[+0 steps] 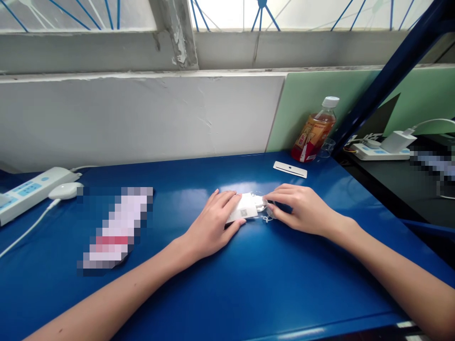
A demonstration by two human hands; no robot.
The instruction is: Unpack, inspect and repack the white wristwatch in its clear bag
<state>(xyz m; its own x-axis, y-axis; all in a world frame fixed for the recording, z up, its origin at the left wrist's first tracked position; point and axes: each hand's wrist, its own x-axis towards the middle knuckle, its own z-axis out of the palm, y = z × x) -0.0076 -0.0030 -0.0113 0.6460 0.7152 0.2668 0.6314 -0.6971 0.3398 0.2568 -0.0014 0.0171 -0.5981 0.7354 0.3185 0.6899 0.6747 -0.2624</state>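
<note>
A small white packet with a printed code (245,208) lies on the blue table (249,289) near its middle. My left hand (213,225) rests on the packet's left end, fingers and thumb closed around it. My right hand (300,208) meets the packet from the right, its fingertips pinching the clear plastic end of the packet. A thin chain or small bits (266,218) lie on the table just under the right fingertips.
A flat white strip (290,169) lies behind the hands. A bottle of amber drink (314,130) stands at the back by a green panel. A white power strip (26,192) and plug sit at far left, another power strip (378,150) at right. A blurred-out object lies left.
</note>
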